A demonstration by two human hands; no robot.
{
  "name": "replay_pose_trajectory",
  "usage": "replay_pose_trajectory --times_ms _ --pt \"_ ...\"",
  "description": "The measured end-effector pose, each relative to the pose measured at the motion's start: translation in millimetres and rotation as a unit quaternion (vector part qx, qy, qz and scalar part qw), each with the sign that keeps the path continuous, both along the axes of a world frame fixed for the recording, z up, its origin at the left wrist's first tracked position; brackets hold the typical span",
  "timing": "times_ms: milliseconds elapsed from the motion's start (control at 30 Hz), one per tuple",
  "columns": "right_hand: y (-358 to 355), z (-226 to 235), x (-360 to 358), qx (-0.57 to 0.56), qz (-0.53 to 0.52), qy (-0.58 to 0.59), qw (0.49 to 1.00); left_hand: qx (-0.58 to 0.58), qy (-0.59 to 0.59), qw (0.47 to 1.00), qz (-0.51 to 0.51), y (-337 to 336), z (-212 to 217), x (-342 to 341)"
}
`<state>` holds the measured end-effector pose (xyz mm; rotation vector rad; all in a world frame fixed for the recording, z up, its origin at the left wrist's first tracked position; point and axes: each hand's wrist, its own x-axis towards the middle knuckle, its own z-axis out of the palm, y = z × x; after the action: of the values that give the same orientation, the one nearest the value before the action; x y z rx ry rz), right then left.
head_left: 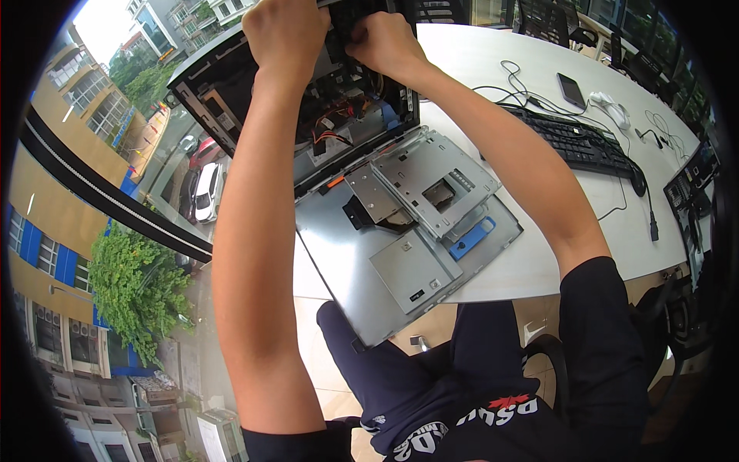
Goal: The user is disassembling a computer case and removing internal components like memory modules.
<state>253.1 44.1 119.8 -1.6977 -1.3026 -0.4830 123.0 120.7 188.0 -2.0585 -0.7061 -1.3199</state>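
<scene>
Off to the left it's all window: glass looking down on a street with parked cars (206, 189), a leafy green tree (131, 289) and yellow buildings with blue trim. Next to that is the white worktop (531, 266), a big rounded one, with dark office chairs (550, 19) along its far edge.

Sitting on the worktop near its window-side edge is an opened black desktop computer case (231, 85), lid off, with orange and red wires (331, 135) showing inside. Hinged out in front of it is the grey metal drive cage panel (408, 223), lying flat and partly hanging over the worktop's near edge, with a blue plastic clip (471, 237) on its right side.

Both arms reach up into the top of the case. Left hand (286, 32) is curled into a closed fist at the case's upper edge, and I can't tell what it's gripping since the fingers are hidden. Right hand (385, 42) is just beside it, fingers pinched narrow on a dark part inside the case; can't make out what that part is.

Further right: a black keyboard (581, 142), a dark phone (571, 90), a white mouse (612, 108) and some loose black cables (650, 219), all well apart from the case.
</scene>
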Motion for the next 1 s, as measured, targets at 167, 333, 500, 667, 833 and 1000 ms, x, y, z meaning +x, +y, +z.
replay_pose_trajectory --times_ms 167,333,500,667,833,1000 --pt "1.1 0.1 -1.6 -0.024 -0.028 -0.006 0.999 0.020 -0.011 1.000 -0.021 2.8 -2.3 -1.0" --pt "7.3 -4.6 0.6 -0.008 -0.037 -0.022 0.999 0.007 0.000 1.000 -0.015 0.9 -0.3 -1.7" --pt "9.2 -12.4 4.1 0.000 -0.027 -0.033 0.999 0.019 -0.017 1.000 -0.018 -3.7 -2.0 -3.0" --pt "6.0 -7.5 -4.8 -0.045 -0.041 -0.085 0.995 0.028 -0.006 0.999 -0.025 5.6 -1.7 -2.8" --pt "5.4 -3.2 -16.0 -0.058 -0.042 -0.084 0.994 0.026 0.003 1.000 -0.017 14.7 -1.3 -1.1" --pt "10.3 1.2 -14.7 -0.071 -0.055 -0.066 0.994 0.035 0.000 0.999 -0.017 11.7 -1.6 0.3"
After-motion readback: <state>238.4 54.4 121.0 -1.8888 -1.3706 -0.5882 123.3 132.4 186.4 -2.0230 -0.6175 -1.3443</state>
